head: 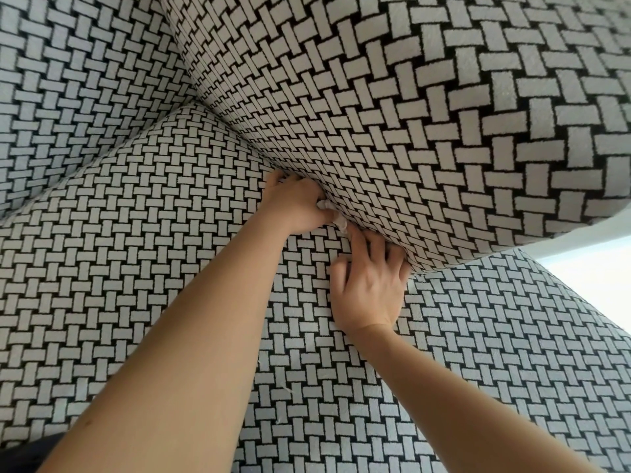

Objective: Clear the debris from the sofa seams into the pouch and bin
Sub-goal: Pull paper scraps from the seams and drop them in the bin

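Where the seat cushion (pixel 153 268) meets the bulging upper cushion (pixel 426 114), both in b/w basket-weave fabric, a deep seam (pixel 235 134) runs along the seat's rear edge.

Item 1: left hand (pixel 293 203). At the seam, approx. mid-length. Fingers curled tight and pressed together, tips buried under the upper cushion, gripping a white scrap (pixel 341 227).

Item 2: white scrap. Crumpled, paper-like; material n/k. Lies in the seam itself, partly hidden by the left hand's fingers, a bit poking out toward the right hand.

Item 3: right hand (pixel 368 285). Just beside the left, further along the same seam. Fingers spread, palm down on the seat; fingertips tucked under the upper cushion's overhang, thumb flat on the seat fabric. Holds nothing visible.

Item 4: pale flecks (pixel 286 389). Two or three, thread-like, loose on the seat toward its front edge, between the forearms. Too small to ID.
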The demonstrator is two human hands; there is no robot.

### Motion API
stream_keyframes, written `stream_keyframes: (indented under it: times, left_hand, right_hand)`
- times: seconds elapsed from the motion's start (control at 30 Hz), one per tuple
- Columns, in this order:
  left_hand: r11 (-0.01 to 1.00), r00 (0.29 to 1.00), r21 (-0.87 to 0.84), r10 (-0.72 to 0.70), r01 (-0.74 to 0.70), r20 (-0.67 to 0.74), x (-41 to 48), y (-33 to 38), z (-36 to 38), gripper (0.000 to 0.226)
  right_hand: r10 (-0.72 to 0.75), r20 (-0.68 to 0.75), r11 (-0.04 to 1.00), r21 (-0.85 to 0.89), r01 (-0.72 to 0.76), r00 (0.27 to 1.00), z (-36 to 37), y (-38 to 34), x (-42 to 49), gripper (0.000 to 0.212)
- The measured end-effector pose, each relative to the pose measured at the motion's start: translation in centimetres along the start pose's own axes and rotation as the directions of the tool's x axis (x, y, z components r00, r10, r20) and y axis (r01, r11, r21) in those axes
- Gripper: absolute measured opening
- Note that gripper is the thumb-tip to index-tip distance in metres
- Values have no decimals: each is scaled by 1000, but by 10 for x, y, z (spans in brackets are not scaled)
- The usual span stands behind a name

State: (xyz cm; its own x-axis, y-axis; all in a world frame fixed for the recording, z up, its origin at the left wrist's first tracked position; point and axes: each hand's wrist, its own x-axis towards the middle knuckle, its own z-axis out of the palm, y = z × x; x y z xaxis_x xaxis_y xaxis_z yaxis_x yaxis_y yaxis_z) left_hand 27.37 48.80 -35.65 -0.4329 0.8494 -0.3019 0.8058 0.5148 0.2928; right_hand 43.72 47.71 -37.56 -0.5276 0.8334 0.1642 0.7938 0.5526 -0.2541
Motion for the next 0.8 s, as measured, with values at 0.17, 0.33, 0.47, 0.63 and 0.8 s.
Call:
stream_keyframes:
  times: [0.17, 0.33, 0.47, 0.63, 0.8]
  left_hand:
    - [983, 996, -184, -9, -8, -88, -12, 8, 2, 24]
    - [884, 976, -462, -31, -75, -217, -38, 15, 10, 21]
    - [782, 968, -617, -80, -88, -240, -60, 16, 14, 16]
    - [706, 947, -703, -162, -86, -279, -90, 7, 20, 11]
    - [643, 905, -764, -289, -58, -312, -121, -2, 30, 12]
  right_hand:
    - [12, 22, 1000, 18, -12, 1000, 2, 1, 0, 56]
    - [22, 17, 998, 52, -23, 1000, 2, 3, -1, 55]
    - [22, 34, 999, 41, -23, 999, 2, 4, 0, 50]
    - [18, 35, 997, 73, -20, 999, 1, 4, -1, 42]
    - [16, 1, 993, 115, -16, 1000, 0, 4, -1, 36]
